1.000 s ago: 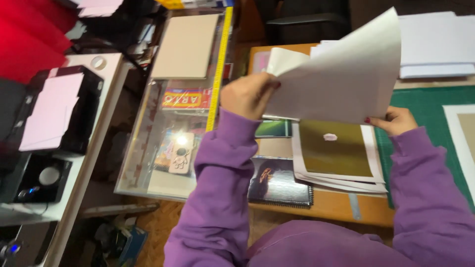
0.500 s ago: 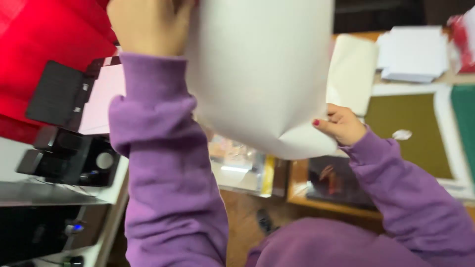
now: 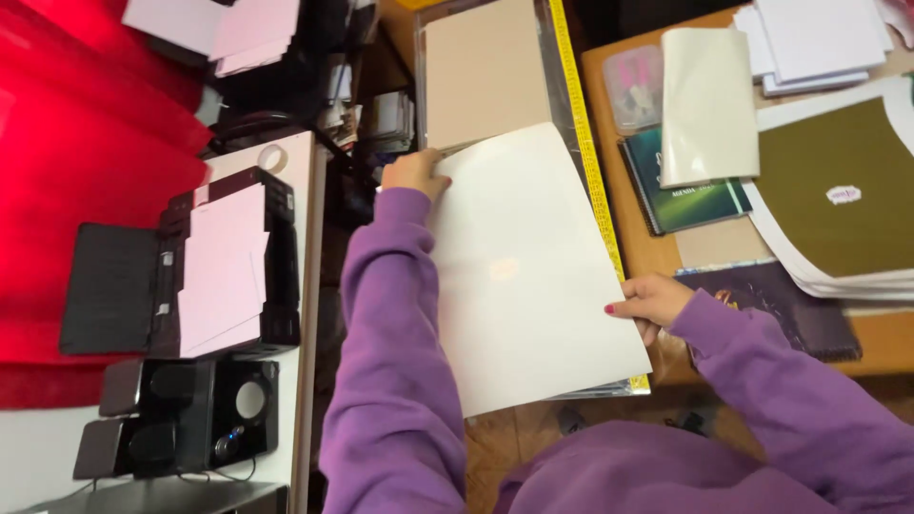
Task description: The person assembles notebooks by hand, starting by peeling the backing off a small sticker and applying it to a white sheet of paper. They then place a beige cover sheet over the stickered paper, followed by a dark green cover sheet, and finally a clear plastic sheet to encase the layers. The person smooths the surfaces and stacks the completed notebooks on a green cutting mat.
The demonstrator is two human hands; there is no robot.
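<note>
Two hands hold one large white sheet (image 3: pixel 528 276) flat over a glass-topped case (image 3: pixel 562 57) that stands between a white side table (image 3: pixel 295 286) and a wooden bench (image 3: pixel 657 252). The sheet's long axis runs from its far corner near the left hand (image 3: pixel 414 173) down toward the person's body, tilted a little so the near end swings toward the bench; its near edge overhangs the case's near edge. The left hand pinches the far left corner of the sheet, fingers curled over the edge — a closed grasp. The right hand (image 3: pixel 650 300) grips the sheet's right edge near the lower corner, thumb on top, just beside the yellow measuring strip (image 3: pixel 581 133) that runs along the case's right edge. A tan board (image 3: pixel 486 71) lies on the far part of the case, its near edge under the sheet. Near the bench's left edge a small clear plastic box (image 3: pixel 636 88) holds pink and pale bits, too small to tell apart; beside it a folded cream sheet (image 3: pixel 709 105) rests on a dark green notebook (image 3: pixel 685 195). Toward the bench's right edge lies a stack of white-bordered olive prints (image 3: pixel 838 190). On the side table a black printer (image 3: pixel 181 266) carries pale paper in its tray, with black speakers (image 3: pixel 186 419) at the table's near end
</note>
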